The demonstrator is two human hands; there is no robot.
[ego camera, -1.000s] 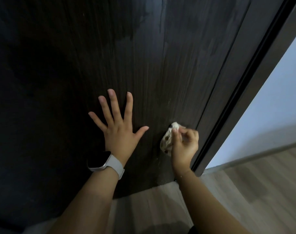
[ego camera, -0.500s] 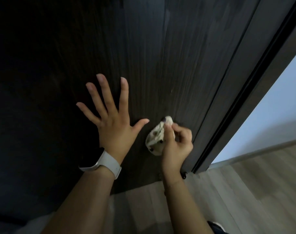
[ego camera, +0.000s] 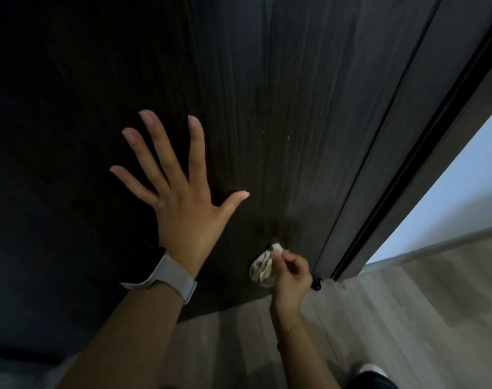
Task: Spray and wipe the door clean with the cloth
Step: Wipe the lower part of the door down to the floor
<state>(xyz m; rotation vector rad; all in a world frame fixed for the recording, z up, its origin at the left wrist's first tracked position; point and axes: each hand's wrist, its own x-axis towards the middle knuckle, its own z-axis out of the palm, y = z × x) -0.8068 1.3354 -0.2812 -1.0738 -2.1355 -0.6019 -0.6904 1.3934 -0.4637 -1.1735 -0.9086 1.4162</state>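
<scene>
Head view: a dark wood-grain door is braced by the left hand, laid flat with fingers spread, seemingly to hold it steady. A crumpled pale cloth is clamped in the right hand and pressed against the door's lower edge, near the floor. Compared with half a second earlier, the cloth has been moved lower and rightward.

My cream cloth has dark spots; the door is dark brown woodgrain; my watch band is white.
</scene>
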